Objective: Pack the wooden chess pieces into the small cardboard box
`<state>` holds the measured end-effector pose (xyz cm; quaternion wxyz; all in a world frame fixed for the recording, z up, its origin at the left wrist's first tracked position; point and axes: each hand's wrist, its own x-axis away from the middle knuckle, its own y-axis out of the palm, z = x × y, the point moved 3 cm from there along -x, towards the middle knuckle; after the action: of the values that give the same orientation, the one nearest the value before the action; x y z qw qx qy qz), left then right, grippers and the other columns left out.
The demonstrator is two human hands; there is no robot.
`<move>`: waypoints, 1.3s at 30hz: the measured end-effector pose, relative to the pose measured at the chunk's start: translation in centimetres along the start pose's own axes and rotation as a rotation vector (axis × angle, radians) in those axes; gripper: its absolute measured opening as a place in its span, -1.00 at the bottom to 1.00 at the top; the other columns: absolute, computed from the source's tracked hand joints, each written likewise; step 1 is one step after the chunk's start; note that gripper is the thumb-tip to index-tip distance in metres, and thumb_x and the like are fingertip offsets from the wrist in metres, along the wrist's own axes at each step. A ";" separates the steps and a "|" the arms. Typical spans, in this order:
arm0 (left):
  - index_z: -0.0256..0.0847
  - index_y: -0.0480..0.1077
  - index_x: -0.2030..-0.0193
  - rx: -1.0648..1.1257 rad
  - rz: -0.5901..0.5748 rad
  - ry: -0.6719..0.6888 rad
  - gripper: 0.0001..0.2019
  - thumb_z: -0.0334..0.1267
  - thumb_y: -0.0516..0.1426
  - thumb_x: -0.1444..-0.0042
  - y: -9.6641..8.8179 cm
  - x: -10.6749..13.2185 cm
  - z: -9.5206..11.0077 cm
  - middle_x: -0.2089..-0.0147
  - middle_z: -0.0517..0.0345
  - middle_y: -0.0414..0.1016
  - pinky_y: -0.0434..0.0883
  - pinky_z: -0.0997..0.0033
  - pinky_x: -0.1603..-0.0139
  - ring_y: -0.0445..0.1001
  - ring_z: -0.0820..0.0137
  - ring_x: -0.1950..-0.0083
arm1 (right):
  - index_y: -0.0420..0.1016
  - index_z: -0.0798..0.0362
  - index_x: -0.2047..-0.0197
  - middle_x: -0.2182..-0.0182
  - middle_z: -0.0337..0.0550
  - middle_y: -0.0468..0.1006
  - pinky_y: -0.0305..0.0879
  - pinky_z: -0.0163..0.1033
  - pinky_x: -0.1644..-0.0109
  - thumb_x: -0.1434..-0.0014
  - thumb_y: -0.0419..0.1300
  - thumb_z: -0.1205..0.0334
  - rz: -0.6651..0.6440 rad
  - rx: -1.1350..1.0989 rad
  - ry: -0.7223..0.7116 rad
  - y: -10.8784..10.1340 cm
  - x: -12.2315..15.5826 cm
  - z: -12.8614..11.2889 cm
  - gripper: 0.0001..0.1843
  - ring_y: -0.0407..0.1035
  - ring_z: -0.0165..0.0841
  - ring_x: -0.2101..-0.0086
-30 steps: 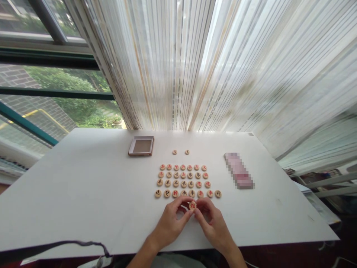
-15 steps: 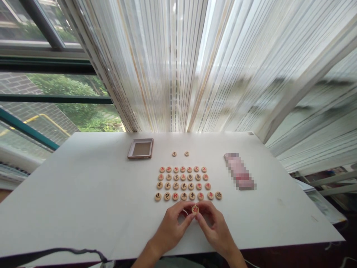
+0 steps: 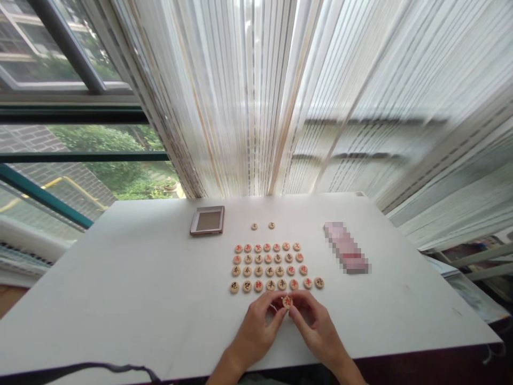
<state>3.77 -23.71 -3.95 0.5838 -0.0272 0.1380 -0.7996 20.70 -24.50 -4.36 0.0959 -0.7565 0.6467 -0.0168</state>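
Table [image 3: 140, 299]: white, right under our piece rows [image 3: 268, 259]
Left hand [image 3: 258, 327] + right hand [image 3: 318, 326]: yep, we've got both pinching the red-marked piece [image 3: 287, 302]
Tray [image 3: 209, 221]: behind the piece rows, off left
Red-marked piece: right by the piece rows, our side

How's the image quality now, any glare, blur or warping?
In the head view, daylight glows through the pale curtain, whose outer folds look stretched; a blocky mosaic covers the pink item; the red-marked piece between left hand and right hand looks fairly legible.
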 end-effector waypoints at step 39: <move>-0.10 0.43 -0.03 -0.061 -0.038 0.032 -0.81 -0.28 0.15 -0.29 0.3 0.1 0.0 0.08 0.10 0.57 0.52 0.35 0.07 0.56 0.33 0.14 | 0.46 0.00 0.27 0.42 -0.21 0.56 0.42 -0.24 0.29 -0.25 0.30 -0.02 0.081 0.109 0.079 0.4 -0.3 0.8 -0.73 0.49 -0.30 0.39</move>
<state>4.04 -23.87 -4.09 0.5652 -0.0349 0.1709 -0.8063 20.39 -24.14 -5.13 0.1117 -0.7222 0.6782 -0.0778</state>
